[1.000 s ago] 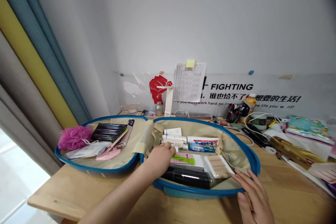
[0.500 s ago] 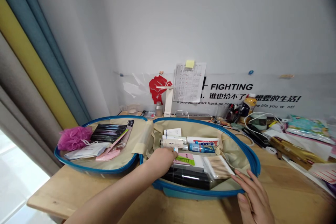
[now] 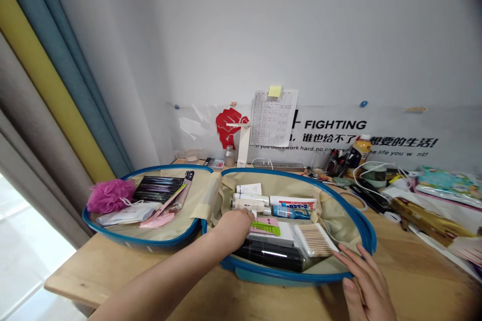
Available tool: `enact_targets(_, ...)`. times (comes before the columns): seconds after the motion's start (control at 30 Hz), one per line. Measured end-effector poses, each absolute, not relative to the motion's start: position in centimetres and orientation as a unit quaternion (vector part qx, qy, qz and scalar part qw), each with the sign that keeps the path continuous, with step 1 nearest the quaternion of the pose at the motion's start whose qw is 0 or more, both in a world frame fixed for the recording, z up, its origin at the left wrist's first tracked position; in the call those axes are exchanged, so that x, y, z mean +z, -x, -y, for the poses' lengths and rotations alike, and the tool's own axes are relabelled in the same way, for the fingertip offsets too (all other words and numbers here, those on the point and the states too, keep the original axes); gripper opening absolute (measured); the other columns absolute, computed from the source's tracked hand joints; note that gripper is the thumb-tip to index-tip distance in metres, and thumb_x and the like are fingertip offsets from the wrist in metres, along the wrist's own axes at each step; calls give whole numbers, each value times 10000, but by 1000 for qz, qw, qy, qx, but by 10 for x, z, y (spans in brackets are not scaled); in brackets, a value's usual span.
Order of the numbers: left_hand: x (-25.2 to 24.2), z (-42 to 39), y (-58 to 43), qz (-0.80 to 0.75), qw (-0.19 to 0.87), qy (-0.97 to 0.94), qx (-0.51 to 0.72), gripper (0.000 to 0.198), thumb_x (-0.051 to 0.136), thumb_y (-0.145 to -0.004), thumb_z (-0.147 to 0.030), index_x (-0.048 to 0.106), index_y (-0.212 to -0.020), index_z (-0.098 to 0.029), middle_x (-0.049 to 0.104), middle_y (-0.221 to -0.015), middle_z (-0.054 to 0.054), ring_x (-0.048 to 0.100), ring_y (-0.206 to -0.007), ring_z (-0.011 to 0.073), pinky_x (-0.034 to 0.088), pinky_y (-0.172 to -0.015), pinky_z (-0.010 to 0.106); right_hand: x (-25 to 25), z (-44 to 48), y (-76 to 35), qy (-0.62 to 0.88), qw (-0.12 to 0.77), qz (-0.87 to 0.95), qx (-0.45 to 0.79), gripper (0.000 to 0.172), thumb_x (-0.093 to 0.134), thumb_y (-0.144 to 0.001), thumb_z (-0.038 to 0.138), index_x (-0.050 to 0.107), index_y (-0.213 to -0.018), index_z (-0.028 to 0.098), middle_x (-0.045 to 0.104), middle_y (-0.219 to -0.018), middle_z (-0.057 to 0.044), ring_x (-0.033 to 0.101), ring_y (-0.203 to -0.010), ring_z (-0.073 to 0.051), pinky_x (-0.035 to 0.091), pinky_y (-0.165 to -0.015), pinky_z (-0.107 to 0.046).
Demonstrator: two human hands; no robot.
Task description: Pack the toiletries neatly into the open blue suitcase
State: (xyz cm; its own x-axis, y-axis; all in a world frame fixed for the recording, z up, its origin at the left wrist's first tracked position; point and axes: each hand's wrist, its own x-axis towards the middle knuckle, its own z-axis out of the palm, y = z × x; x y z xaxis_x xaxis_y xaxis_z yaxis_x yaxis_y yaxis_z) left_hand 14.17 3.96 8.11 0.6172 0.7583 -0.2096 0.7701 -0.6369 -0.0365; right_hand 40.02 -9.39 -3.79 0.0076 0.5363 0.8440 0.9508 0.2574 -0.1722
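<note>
An open blue-rimmed case (image 3: 295, 277) lies on the wooden table. My left hand (image 3: 233, 230) reaches into its right half, fingers bent down beside a beige tube (image 3: 248, 205) and a pink-and-green packet (image 3: 266, 226); its fingertips are mostly hidden. My right hand (image 3: 365, 278) rests at the right front rim, fingers spread, near a pack of cotton swabs (image 3: 315, 241). Also in this half are a white tube (image 3: 248, 189), a toothpaste box (image 3: 292, 202), a blue tube (image 3: 290, 211) and a black item (image 3: 271, 255).
The case's left half holds a pink bath puff (image 3: 111, 195), a black packet (image 3: 156, 188) and a white packet (image 3: 127, 213). Behind stand a white lamp (image 3: 243, 146) and a bottle (image 3: 360, 151). Cables and packages crowd the table's right side.
The view has shifted slightly, so everything appears a little further right. My left hand's fingers have moved slightly, and a small white piece at its fingertips shows less. My right hand stays at the rim.
</note>
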Motion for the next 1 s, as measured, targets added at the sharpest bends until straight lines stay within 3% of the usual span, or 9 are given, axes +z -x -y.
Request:
enact_targets(0.23,77,-42,-142,-429,35,-899,-77,291,573,-843,-176,604,-1129,-133,647,-1124,156,640,-1042,285,533,-856,383,-38,94,-401,559,437,662,-242,308,379,-961,335,577,-1169,225,636,-1180,-101,478,-1284,-310,462,-942,-480)
enact_targets(0.37,82,-38,-137,-435,33,-900,-14,299,587,-865,-286,616,-1143,-180,638,-1179,107,612,-1099,269,518,-901,362,-40,94,-403,560,439,660,-240,322,387,-953,340,579,-1188,232,636,-1200,-95,487,-1280,-312,464,-954,-484)
enact_targets(0.5,95,-33,-110,-495,7,-865,82,337,419,-962,-330,560,-1258,-251,549,-1367,52,535,-1228,209,419,-1047,321,-41,93,-404,559,434,663,-242,327,378,-956,338,573,-1189,219,630,-1199,-111,482,-1280,-330,466,-936,-498)
enact_targets(0.63,100,-47,-50,-607,-27,-784,128,415,297,-972,-243,536,-1303,-166,536,-1384,114,506,-1266,235,369,-1090,347,-42,93,-405,557,434,667,-240,332,379,-955,336,576,-1194,218,625,-1210,-113,483,-1279,-338,464,-942,-514)
enact_targets(0.83,91,-85,40,-706,-17,-707,36,390,359,-942,-244,602,-1223,-127,637,-1245,163,600,-1143,277,435,-985,367,-44,92,-406,555,437,667,-239,328,386,-950,329,570,-1195,214,622,-1218,-117,471,-1291,-340,460,-944,-508)
enact_targets(1.0,84,-104,67,-719,28,-689,-91,303,526,-937,-407,644,-1034,-146,694,-977,64,657,-915,200,502,-867,415,-42,93,-405,552,431,669,-248,338,370,-955,324,556,-1216,215,613,-1230,-117,465,-1296,-332,452,-952,-505)
